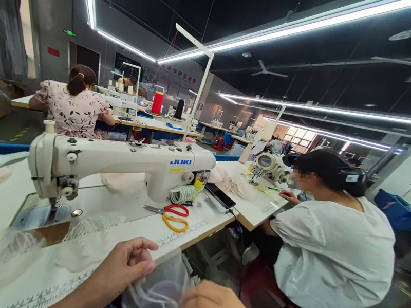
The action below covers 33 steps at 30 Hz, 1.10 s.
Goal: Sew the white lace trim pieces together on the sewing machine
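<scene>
Work looks unfinished: fabric [83,248] lies at nine o'clock, left hand [124,267] clamped on sheer material [158,295], right hand [218,306]'s grip unclear.

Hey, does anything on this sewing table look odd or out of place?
Nothing looks clearly spilled or damaged. One mild oddity: the scissors in front of the white sewing machine have mismatched handles, one red, one yellow.
</scene>
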Motion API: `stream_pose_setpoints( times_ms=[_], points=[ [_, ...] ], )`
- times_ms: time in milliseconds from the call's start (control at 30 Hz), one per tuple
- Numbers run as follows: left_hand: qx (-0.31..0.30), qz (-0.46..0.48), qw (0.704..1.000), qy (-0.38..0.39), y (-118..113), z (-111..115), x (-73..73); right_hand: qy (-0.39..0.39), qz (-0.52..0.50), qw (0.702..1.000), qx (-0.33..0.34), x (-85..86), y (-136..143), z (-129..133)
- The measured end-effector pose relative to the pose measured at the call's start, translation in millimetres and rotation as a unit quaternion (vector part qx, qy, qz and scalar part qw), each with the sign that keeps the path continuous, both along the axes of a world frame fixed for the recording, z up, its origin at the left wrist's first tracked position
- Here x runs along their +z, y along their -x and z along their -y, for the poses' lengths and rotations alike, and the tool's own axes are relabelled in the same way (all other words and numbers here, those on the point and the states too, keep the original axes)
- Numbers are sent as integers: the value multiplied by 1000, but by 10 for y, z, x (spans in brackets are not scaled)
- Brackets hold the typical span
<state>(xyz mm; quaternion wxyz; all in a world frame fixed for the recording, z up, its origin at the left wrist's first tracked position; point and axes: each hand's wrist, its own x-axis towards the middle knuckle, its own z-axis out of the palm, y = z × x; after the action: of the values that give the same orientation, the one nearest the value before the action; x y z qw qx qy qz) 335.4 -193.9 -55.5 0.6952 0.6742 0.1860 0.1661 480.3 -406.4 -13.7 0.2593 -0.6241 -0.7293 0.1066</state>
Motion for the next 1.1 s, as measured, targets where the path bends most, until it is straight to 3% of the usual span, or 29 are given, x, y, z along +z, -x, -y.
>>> stream_pose_setpoints(
  times_ms=[67, 167, 233, 300, 433, 633, 767, 933, 1100],
  points=[
    [14, -12, 998, -65, 190, 34, 54, 93, -5, 995, -33, -87, 68, 34],
    [-17, -36, 968, -248, 425, 159, 94, 66, -76, 990, -97, -219, 230, -219],
    [-46, -43, 934, -352, 545, 234, 112, 16, -115, 992, -47, -302, 361, -520],
    [-45, -47, 922, -382, 657, 261, 147, 23, -152, 988, 24, -365, 492, -815],
    [9, -89, 943, -319, 882, 174, 223, 89, -233, 967, 53, -414, 686, -1131],
    [52, -114, 978, -165, 1053, 43, 89, 65, -332, 941, -5, -427, 785, -1121],
    [22, -138, 982, -125, 1065, 56, 58, 77, -335, 939, -20, -435, 792, -1119],
    [32, -152, 982, -106, 1051, 56, 113, 80, -312, 947, -20, -469, 785, -1176],
    [47, -140, 983, -105, 1137, 106, -138, 86, -210, 972, -63, -560, 704, -1025]
  ],
)
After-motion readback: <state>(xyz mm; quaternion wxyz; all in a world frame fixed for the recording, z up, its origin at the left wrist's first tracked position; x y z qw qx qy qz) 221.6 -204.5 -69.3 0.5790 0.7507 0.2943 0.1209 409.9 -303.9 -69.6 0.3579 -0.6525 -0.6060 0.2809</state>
